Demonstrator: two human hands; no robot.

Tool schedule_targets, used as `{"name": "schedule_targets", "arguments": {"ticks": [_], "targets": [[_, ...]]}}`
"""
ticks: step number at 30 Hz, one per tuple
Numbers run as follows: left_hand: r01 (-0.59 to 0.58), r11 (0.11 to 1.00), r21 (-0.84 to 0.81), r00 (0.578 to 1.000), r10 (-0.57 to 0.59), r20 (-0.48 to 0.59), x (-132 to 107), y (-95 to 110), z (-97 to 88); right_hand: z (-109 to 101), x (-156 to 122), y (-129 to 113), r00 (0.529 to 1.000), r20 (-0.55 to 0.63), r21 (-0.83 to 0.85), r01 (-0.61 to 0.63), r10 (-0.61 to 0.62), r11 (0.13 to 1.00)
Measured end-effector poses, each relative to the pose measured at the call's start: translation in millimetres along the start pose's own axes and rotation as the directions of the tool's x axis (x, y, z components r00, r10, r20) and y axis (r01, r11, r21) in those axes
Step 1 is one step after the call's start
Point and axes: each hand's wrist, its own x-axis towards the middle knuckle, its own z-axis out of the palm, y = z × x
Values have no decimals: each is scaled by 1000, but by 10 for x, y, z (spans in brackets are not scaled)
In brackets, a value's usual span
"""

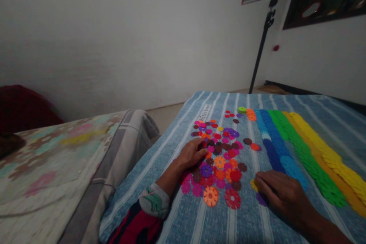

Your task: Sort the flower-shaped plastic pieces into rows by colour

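Left hand (pixel 192 154): fingers bent over mixed discs (pixel 219 162); grip unclear
Right hand (pixel 286 192): curled, yellow disc (pixel 254 185) at its fingertips; cannot tell if pinched
Mixed discs: between the hands, strewn lengthwise away from the person; thin, round, notched
Disc rows (pixel 310 164): overlapping, slanting far-left
Cloth (pixel 137 183): blue, striped

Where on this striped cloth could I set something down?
Bare blue-and-white striped cloth shows right of the overlapping yellow plastic discs, and nearer you than the red notched plastic disc. It's crowded around your left hand, among mixed-colour plastic discs.
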Motion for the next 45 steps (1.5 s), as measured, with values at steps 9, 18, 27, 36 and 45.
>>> {"name": "schedule_targets", "arguments": {"ticks": [9,18,27,36,45], "targets": [[230,953,194,960,-191,-203,576,-132,-202,9,47,-28,1000,-17,-5,-2,2,1000],[150,865,479,985,-175,8,1092,-253,-38,63,41,-26,999,-42,10,-7,8,1000],[-87,940,331,992,50,116,838,-56,2,97,120,-56,997,-70,35,-26,29,999],[1,844,536,987,-86,133,1267,247,142,151,76,-17,997,-64,17,-37,38,999],[-99,796,597,987,1,162,1452,738,380,184,164,-14,990,-136,-46,-37,30,998]]}}
